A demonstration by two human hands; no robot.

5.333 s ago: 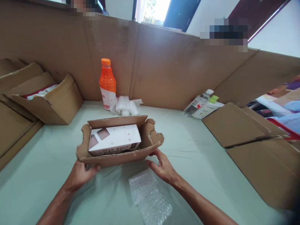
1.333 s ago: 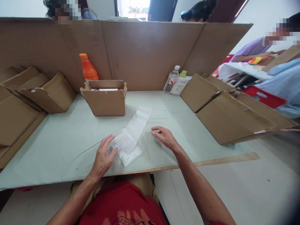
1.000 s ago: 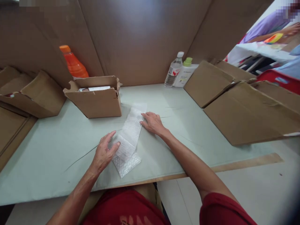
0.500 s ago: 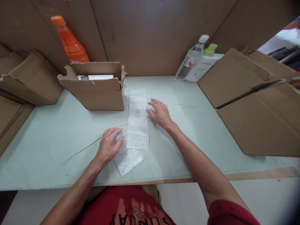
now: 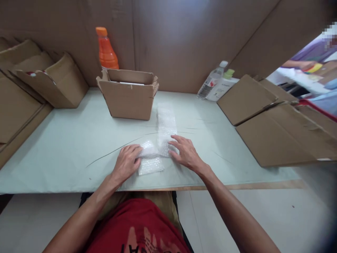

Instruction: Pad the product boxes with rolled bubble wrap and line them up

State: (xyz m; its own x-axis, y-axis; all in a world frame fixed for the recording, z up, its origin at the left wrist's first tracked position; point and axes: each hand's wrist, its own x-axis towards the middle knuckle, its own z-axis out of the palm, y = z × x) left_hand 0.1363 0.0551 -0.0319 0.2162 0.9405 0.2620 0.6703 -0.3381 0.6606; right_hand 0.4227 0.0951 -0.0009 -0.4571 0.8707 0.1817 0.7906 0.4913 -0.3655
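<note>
A long strip of clear bubble wrap point(image 5: 166, 121) lies on the cloth, running away from me. At its near end a shorter piece of bubble wrap point(image 5: 151, 166) lies crosswise, with a raised crease between its far and near parts. My left hand point(image 5: 126, 161) rests at the left edge of the shorter piece, fingers stretched and thumb apart from them. On the other side, my right hand point(image 5: 185, 151) has its spread fingertips on the near right edge of the long strip. What lies under the fingertips is hidden.
An open cardboard box point(image 5: 131, 102) stands behind the wrap, with an orange bottle point(image 5: 107, 52) beyond it. Cardboard boxes point(image 5: 273, 135) flank the right, more boxes point(image 5: 64, 80) the left. A clear bottle point(image 5: 212, 81) and a white pump bottle point(image 5: 222, 88) lean back right.
My right hand has come nearer along the strip to its close end. The shorter piece has been turned straighter and creased. The camera view has shifted.
</note>
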